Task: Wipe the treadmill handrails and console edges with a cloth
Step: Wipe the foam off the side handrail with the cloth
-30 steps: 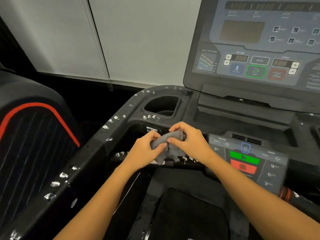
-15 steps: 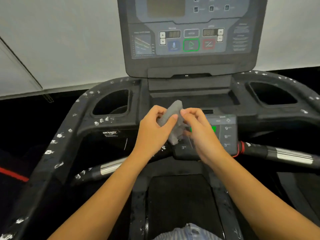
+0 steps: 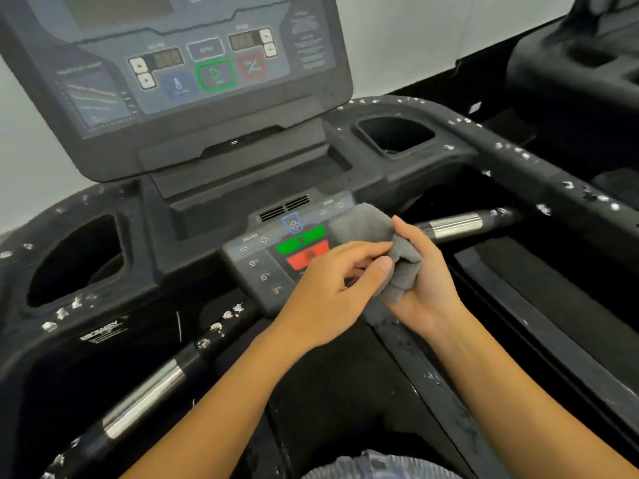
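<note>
A grey cloth (image 3: 366, 226) is bunched between both hands above the treadmill's small control pad (image 3: 262, 264). My left hand (image 3: 332, 288) pinches the cloth's edge with thumb and fingers. The cloth's lower part lies in my right hand (image 3: 425, 281), whose fingers curl round it. The black right handrail (image 3: 539, 178) runs back to the right and carries white specks. The left handrail (image 3: 20, 257) is speckled as well. The console (image 3: 173, 77) stands tilted at the top left.
Two chrome-banded grip bars stick out, the left grip bar (image 3: 145, 399) low left and the right grip bar (image 3: 453, 226) beyond my right hand. A left cup holder (image 3: 79, 257) and a right cup holder (image 3: 394, 136) are sunk into the frame. Another machine (image 3: 587, 70) stands at the far right.
The view has swung to the right, so the console now sits at the left. Both hands with the cloth have shifted toward the right side of the control pad, and the cloth is more spread out.
</note>
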Tool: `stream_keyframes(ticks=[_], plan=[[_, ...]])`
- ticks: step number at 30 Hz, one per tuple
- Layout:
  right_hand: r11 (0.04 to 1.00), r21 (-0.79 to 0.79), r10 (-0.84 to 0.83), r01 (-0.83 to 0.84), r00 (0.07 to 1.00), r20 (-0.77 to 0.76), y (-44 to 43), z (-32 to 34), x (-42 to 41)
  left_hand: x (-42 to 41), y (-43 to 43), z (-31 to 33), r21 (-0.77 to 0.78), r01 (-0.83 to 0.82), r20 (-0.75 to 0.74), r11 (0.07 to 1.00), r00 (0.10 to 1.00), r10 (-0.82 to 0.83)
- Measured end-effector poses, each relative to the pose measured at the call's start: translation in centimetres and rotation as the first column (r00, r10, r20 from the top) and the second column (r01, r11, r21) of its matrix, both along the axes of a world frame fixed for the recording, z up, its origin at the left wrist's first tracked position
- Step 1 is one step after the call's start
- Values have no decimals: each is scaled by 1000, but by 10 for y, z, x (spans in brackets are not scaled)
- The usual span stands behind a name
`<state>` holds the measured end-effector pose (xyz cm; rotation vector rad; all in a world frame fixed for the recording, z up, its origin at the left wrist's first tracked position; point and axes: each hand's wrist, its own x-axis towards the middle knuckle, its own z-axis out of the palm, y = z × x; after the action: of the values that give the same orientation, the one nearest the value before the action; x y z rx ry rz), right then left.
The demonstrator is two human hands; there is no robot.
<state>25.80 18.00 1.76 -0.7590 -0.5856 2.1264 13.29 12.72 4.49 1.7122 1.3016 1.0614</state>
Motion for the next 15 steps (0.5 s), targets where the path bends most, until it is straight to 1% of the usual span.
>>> stream_keyframes(ticks=[3,6,9,12,15], plan=[[993,-40,-113,111,992,-64,-7,-5,26,19,7,-5,-3,60,4,998,998,-60],[976,-80,-210,202,972,-104,-16,-7,49,39,11,-6,35,121,-12,992,993,-121],[950,-97,-304,296,949,-87,-23,-8,73,58,17,-6,103,159,-56,982,986,-154],[921,-120,-377,372,926,-29,-31,-13,98,77,23,-7,94,186,-86,978,980,-178],[867,-175,-475,467,880,-4,-43,-19,129,100,29,-11,74,211,-111,975,973,-202]])
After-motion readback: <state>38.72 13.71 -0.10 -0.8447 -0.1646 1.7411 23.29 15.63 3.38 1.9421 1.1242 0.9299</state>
